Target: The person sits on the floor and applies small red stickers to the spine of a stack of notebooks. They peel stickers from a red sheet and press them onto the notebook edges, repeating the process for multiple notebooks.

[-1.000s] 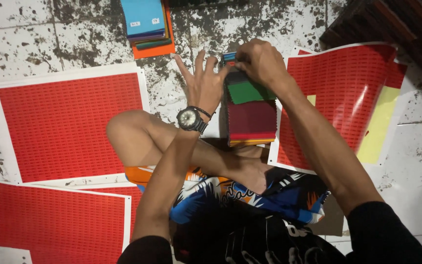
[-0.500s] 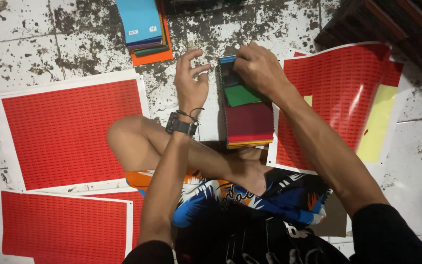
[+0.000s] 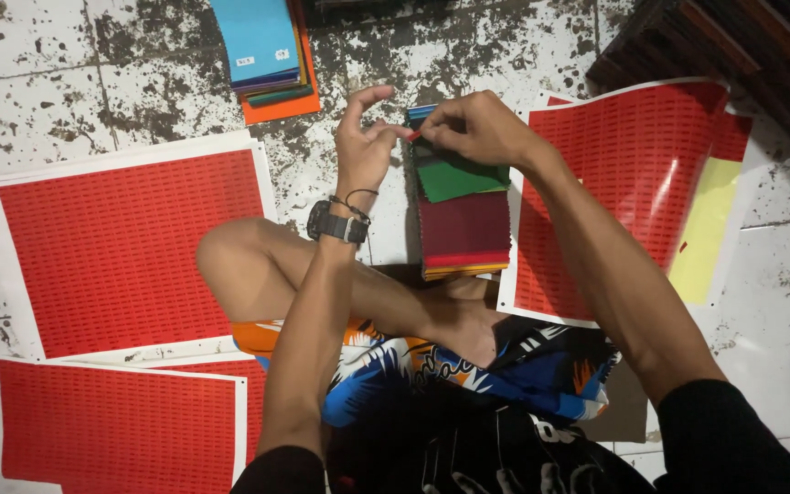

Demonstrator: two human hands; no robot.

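I sit on the floor with a stack of coloured swatches (image 3: 464,229) in front of my bent leg; a green piece (image 3: 459,178) lies on top, maroon below it. My right hand (image 3: 477,128) hovers over the stack's far end and pinches a tiny red sticker (image 3: 411,136) at its fingertips. My left hand (image 3: 363,146), with a black watch on the wrist, meets it there, thumb and fingers closed on the same red bit, index finger curled up.
Large red sticker sheets lie on the speckled tile floor: one at the left (image 3: 130,247), one at the bottom left (image 3: 112,425), one at the right (image 3: 633,183) over a yellow sheet (image 3: 706,229). A second swatch stack with a blue top (image 3: 258,41) lies ahead. Dark boards (image 3: 733,46) fill the top right corner.
My left hand has lifted from lying spread beside the stack and closed its fingers against my right hand's fingertips. The right hand stays at the stack's far end.
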